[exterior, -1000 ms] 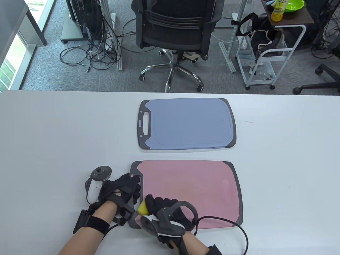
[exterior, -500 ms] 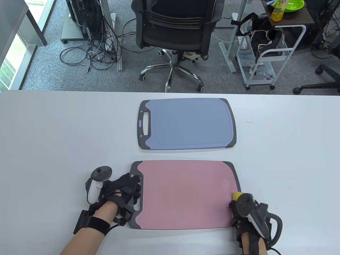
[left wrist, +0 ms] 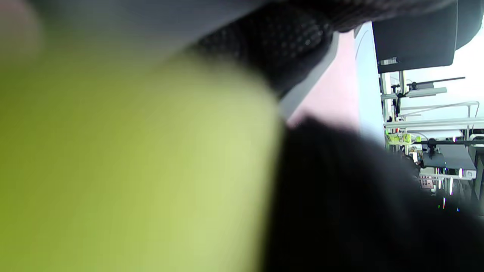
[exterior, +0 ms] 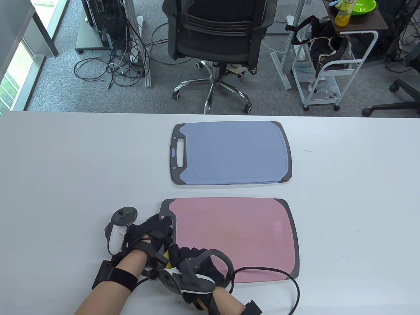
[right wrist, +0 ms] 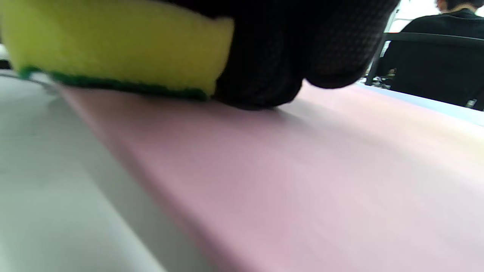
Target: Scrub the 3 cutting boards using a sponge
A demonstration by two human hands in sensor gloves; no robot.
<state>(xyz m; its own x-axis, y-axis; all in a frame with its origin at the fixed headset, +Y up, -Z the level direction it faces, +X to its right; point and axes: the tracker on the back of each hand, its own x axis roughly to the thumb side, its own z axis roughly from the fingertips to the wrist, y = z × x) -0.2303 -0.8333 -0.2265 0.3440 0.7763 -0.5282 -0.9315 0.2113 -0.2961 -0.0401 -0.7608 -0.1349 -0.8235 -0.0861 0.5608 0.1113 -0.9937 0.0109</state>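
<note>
Table view — right hand (exterior: 193, 262) grips sponge (exterior: 167, 255) on pink board (exterior: 242, 236).

Pink board (exterior: 239, 236), blue-grey board (exterior: 229, 154) — dark grey rims; sponge (right wrist: 113, 45) yellow, green-edged.

Yellow sponge (right wrist: 113, 41), green side down, on pink board (exterior: 242, 236); blue board (exterior: 229, 152) behind.
</note>
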